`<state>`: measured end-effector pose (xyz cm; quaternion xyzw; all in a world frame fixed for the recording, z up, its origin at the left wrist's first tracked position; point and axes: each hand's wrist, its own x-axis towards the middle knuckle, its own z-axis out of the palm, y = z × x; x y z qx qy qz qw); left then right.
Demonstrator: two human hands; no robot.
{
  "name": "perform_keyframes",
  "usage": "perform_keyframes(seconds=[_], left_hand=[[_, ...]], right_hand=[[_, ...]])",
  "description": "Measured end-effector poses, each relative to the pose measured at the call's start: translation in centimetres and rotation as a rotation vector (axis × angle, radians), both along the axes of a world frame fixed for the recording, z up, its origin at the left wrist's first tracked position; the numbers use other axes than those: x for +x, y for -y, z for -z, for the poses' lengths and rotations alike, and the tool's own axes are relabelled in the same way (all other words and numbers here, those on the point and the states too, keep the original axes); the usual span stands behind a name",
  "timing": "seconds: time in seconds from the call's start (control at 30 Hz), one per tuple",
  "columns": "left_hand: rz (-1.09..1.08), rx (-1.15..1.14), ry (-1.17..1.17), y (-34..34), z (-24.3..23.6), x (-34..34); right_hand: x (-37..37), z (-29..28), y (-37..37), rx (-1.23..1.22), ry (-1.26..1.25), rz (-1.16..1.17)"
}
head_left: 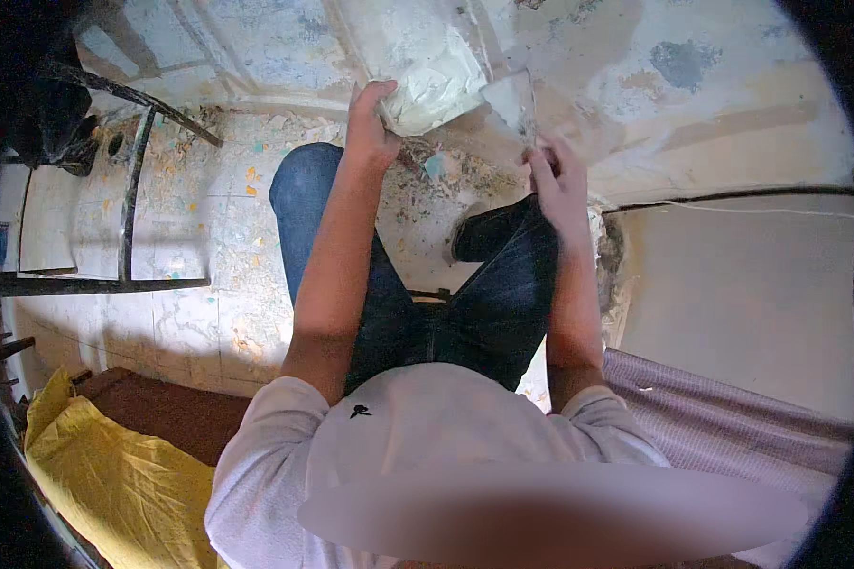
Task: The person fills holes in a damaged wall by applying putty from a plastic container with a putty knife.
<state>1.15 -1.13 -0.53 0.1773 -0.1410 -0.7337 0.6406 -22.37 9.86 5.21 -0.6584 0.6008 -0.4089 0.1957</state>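
Note:
My left hand (372, 128) grips a flat board (427, 95) loaded with pale white putty, held up in front of the patched wall (636, 66). To its right, my right hand (555, 171) is closed on the handle of a putty knife (510, 100), whose wide blade is up beside the board's right edge; whether blade and board touch is unclear. My jeans-clad legs are bent below both hands, with a dark shoe (484, 232) under the right one.
A dark metal frame (138, 199) stands at left on the debris-strewn tiled floor (199, 322). Yellow cloth (114, 455) lies over a brown mat (171, 403) at lower left. At right are a grey panel (731, 303), a white cable (721, 211) and striped fabric (731, 408).

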Motion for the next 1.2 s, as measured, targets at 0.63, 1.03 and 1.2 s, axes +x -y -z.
perform_keyframes(seconds=[0.63,1.03,1.2], left_hand=[[0.023,-0.044,0.315,-1.4,0.3,-2.7],[-0.04,-0.083,0.373,0.1,1.4,-3.7],[-0.05,-0.077,0.25,0.5,2.0,-2.8]], right_hand=[[4.2,-3.2,2.9,0.624,0.054,-0.327],[1.6,2.3,2.3,0.702,0.892,-0.273],[0.2,2.8,2.1,0.708,1.284,-0.413]])
